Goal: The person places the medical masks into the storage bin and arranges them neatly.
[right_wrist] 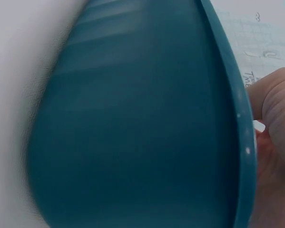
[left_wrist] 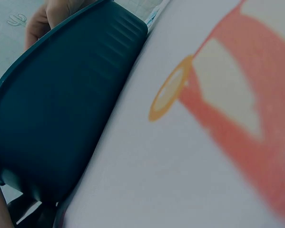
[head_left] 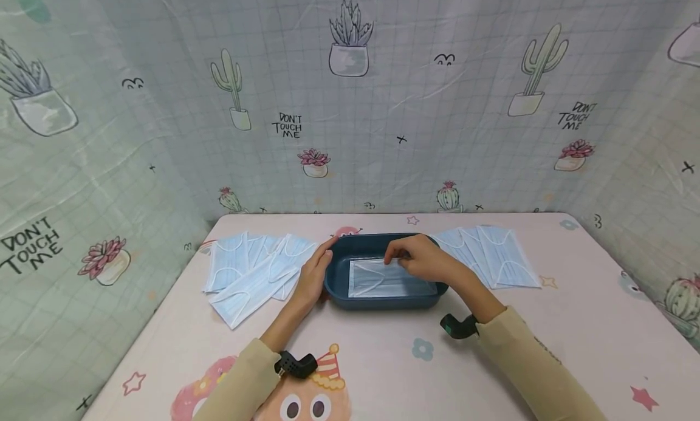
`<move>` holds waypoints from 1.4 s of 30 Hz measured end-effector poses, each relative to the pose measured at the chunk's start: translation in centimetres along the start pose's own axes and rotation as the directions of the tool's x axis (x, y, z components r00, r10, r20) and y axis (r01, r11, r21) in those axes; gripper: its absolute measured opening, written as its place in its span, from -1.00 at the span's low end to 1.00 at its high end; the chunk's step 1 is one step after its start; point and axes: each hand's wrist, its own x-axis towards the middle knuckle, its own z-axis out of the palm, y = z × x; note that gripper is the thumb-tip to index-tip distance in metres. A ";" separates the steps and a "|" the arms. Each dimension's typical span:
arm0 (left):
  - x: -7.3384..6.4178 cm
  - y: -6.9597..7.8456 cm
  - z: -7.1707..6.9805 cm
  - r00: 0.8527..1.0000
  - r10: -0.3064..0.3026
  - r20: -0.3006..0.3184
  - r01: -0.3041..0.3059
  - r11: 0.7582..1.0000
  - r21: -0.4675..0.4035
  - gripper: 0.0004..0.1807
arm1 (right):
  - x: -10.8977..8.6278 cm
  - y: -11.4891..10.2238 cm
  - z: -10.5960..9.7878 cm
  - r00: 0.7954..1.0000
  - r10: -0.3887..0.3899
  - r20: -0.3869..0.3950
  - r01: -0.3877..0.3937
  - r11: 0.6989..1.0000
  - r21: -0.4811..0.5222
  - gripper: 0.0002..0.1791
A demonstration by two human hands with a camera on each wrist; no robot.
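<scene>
A dark blue plastic basin (head_left: 383, 302) stands at the middle of the table. Inside it lies a light blue face mask (head_left: 363, 281), its white ear loop showing on the left. My left hand (head_left: 312, 275) holds the basin's left end, fingers at the rim; the left wrist view shows the basin's outer wall (left_wrist: 61, 95). Over the basin's right side reaches my right hand (head_left: 418, 257), fingers bent down and index fingertip at the mask's upper edge. In the right wrist view, the basin's rim (right_wrist: 242, 128) partly hides this hand; I cannot tell whether it pinches the mask.
Several overlapping face masks (head_left: 246, 287) lie on the table left of the basin. More masks (head_left: 497, 257) are fanned out to its right. A patterned curtain (head_left: 383, 135) hangs behind the table and along both sides. The tabletop (head_left: 394, 372) has printed cartoon figures.
</scene>
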 end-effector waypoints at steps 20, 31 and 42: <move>1.4 -3.2 0.4 1.000 -0.014 -0.020 0.014 1.000 0.011 -0.49 | 3.5 0.4 -2.6 0.947 0.030 0.318 -0.018 0.999 -0.040 -0.58; 1.7 -4.1 0.6 0.995 0.071 -0.066 -0.070 0.997 0.025 -0.50 | 6.1 0.5 -3.0 0.893 0.138 0.427 -0.117 0.990 -0.077 -0.62; 1.7 -4.1 0.6 0.996 0.058 -0.065 -0.056 0.998 0.024 -0.51 | 7.6 0.8 -2.2 0.867 0.172 0.467 -0.128 0.984 -0.126 -0.71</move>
